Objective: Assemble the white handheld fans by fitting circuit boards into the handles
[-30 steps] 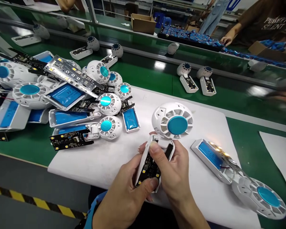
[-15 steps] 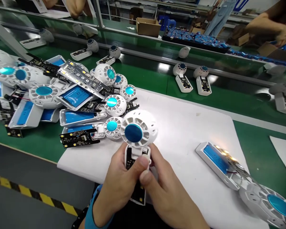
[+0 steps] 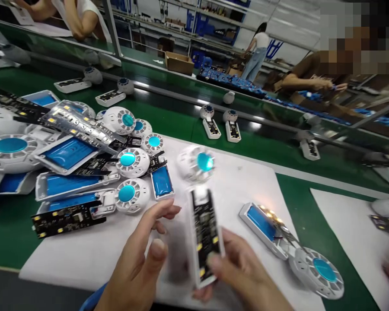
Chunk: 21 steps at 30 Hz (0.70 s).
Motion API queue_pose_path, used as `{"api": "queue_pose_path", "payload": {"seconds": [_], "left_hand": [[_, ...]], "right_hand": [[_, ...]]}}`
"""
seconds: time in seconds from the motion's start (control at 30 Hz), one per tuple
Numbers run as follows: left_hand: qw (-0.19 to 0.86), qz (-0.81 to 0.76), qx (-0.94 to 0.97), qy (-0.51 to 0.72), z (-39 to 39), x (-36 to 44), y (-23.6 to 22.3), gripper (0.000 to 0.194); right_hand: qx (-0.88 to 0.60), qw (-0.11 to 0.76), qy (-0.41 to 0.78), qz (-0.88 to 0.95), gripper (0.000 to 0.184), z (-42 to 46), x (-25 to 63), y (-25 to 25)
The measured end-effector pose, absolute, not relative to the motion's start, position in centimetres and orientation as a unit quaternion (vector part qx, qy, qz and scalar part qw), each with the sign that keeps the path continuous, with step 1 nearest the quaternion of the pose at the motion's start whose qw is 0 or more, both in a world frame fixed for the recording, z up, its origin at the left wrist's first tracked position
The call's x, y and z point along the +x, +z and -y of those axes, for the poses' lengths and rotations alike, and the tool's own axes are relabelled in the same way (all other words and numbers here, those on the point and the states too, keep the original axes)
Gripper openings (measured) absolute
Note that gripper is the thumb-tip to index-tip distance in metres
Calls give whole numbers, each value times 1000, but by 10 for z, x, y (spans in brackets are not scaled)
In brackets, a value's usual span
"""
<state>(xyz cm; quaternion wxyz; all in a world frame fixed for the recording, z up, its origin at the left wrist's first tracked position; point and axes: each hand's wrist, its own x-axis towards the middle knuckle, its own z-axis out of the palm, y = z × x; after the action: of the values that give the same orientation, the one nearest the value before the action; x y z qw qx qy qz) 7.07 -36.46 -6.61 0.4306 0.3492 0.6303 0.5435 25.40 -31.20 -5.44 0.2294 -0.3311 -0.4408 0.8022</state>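
My right hand (image 3: 241,263) grips the lower end of a white round-headed device (image 3: 205,224), thumb on its black circuit board. The board lies in the handle's white casing, and the vented head with its shiny blue disc points away from me. Both are slightly blurred. To the left, my left hand (image 3: 142,255) is apart from it, fingers spread and holding nothing. Beyond those fingertips lies a similar device (image 3: 132,195) at the edge of a pile. On the right, another device (image 3: 311,268) rests on white paper, its board lifted off a blue battery (image 3: 261,221) and its lights glowing.
White paper (image 3: 94,263) covers part of the green bench. Piled at left are several opened devices, with a clear-wrapped board (image 3: 81,125) on top. Assembled units (image 3: 232,125) stand along the belt behind. Across it, a co-worker's hands (image 3: 327,84) are near blue parts.
My left hand has let go of the device and opened. My right hand keeps hold, now at the handle's lower end. The view has shifted right and upward.
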Motion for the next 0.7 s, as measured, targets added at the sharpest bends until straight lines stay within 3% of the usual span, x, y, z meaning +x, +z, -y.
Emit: {"api": "queue_pose_path", "payload": {"seconds": [0.1,0.13,0.23,0.37,0.47,0.6,0.7], "left_hand": [[426,-642,386,507,363,73,-70,58],[440,-644,388,490,363,75,-71,53],[478,-639,398,453,363,80,-73,46],[496,-631,412,432,365,81,-74,44],[496,-642,398,429,366,78,-76,43],[493,-646,392,431,366,76,-78,42],[502,-639,399,424,364,80,-77,42]], "right_hand": [[-443,308,699,470,35,259,294,-28],[-488,314,650,491,37,236,306,-21],[-576,328,545,513,22,165,331,-11],[-619,306,437,576,21,108,338,-19],[-611,211,372,666,35,119,338,-23],[-568,0,268,778,52,176,337,-16],[-530,-113,174,823,36,213,329,-13]]}}
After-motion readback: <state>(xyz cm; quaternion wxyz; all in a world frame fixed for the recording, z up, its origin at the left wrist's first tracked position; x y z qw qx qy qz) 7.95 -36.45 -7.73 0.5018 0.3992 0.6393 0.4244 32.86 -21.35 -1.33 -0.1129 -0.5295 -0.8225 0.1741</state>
